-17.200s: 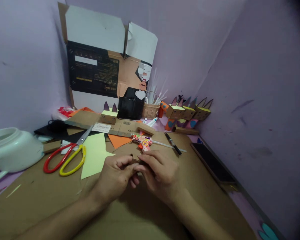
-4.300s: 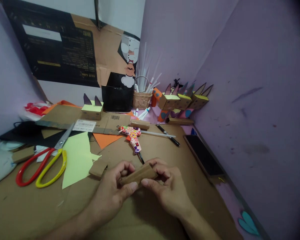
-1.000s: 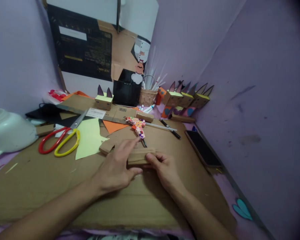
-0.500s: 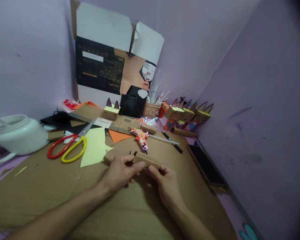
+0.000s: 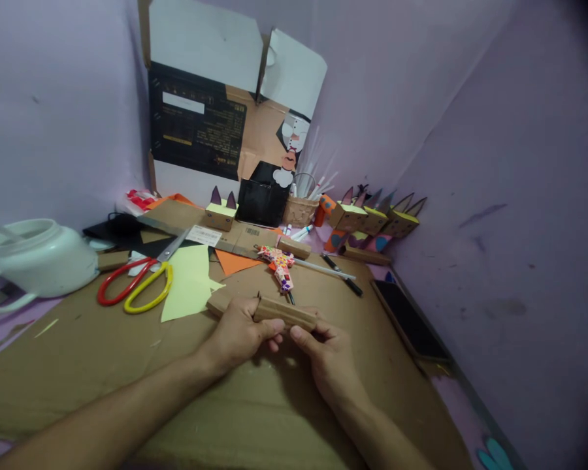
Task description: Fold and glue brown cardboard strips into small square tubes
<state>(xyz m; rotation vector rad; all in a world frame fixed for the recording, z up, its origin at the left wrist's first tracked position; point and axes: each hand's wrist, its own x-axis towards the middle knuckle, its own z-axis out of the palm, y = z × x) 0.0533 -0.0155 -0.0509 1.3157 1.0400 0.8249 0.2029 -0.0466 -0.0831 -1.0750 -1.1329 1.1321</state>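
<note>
Between both hands is a small folded piece of cardboard (image 5: 287, 313), held level over the cardboard-covered table (image 5: 215, 411). My left hand (image 5: 240, 331) grips its left end, the thumb lying along the near side. At the right end, my right hand (image 5: 326, 352) pinches it with thumb and fingers; some fingertips are hidden behind it. Another cardboard piece (image 5: 218, 302) shows just behind my left hand. Beyond the held piece lies a glue gun (image 5: 280, 266) with a floral-patterned body and a clear glue stick in its back.
Scissors (image 5: 149, 277) with red and yellow handles lie on the left beside pale green paper (image 5: 189, 284). A white pot (image 5: 39, 258) stands far left. On the right are a black pen (image 5: 342, 275) and a phone (image 5: 409, 320). Cardboard animal heads (image 5: 372, 219) stand at the back.
The cardboard piece has turned slightly in my fingers, and its dark slit by my left hand shows less. The whole view has shifted a little.
</note>
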